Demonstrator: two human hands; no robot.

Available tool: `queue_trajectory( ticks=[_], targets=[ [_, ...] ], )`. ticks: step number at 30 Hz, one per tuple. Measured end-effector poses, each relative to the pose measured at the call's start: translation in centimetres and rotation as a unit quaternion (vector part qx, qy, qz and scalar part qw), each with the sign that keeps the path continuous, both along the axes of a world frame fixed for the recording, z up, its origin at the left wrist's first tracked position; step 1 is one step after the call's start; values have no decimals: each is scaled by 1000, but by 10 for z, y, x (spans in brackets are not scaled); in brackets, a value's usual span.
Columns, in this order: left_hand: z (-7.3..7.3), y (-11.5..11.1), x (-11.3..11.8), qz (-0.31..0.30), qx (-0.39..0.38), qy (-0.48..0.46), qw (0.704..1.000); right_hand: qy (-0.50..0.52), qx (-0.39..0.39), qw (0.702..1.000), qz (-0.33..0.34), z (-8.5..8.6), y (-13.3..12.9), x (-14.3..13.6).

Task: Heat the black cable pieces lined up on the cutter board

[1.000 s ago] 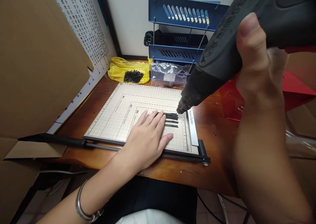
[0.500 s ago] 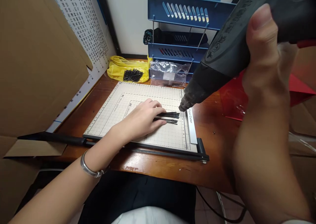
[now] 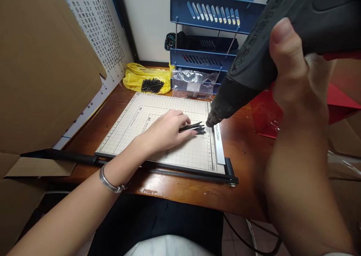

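My left hand [image 3: 172, 131] is closed around a bundle of thin black sticks or tubes [image 3: 199, 128], whose exact kind I cannot make out. Their ends poke out to the right past my fingertips, and the rest is hidden under the hand. Beneath lies a cream gridded paper cutter [image 3: 126, 126], its arm lying along the front edge. My right hand [image 3: 293, 64] grips a dark heat gun [image 3: 251, 64], thumb on top of its body. The gun's nozzle points down and left, just right of the stick ends and apart from them.
Behind the cutter, a pile of short black pieces [image 3: 152, 85] lies on a yellow plastic bag [image 3: 135, 75]. A clear bag [image 3: 191, 84] sits before a blue rack [image 3: 203, 56]. Cardboard [image 3: 47, 68] stands at left, and a red item [image 3: 263, 117] lies at right.
My left hand has drawn the black sticks together; two spread groups are now one bundle, slightly farther back. The heat gun has shifted only a little.
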State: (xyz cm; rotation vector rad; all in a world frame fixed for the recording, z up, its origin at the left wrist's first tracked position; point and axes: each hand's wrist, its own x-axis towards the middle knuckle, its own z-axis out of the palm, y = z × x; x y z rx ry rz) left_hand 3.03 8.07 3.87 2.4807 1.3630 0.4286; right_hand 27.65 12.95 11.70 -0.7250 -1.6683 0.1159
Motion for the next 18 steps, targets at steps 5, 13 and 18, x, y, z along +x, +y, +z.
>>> queue_trajectory(
  ticks=[5, 13, 18],
  targets=[
    [-3, -2, -6, -32, 2, -10, 999, 12, -3, 1000, 6, 0, -1, 0],
    [-6, 11, -5, -18, 0, -38, 999, 33, 17, 999, -15, 1, -4, -10],
    [-9, 11, -6, 14, 26, -52, 998, 17, 20, 1000, -15, -2, 4, -3]
  ],
)
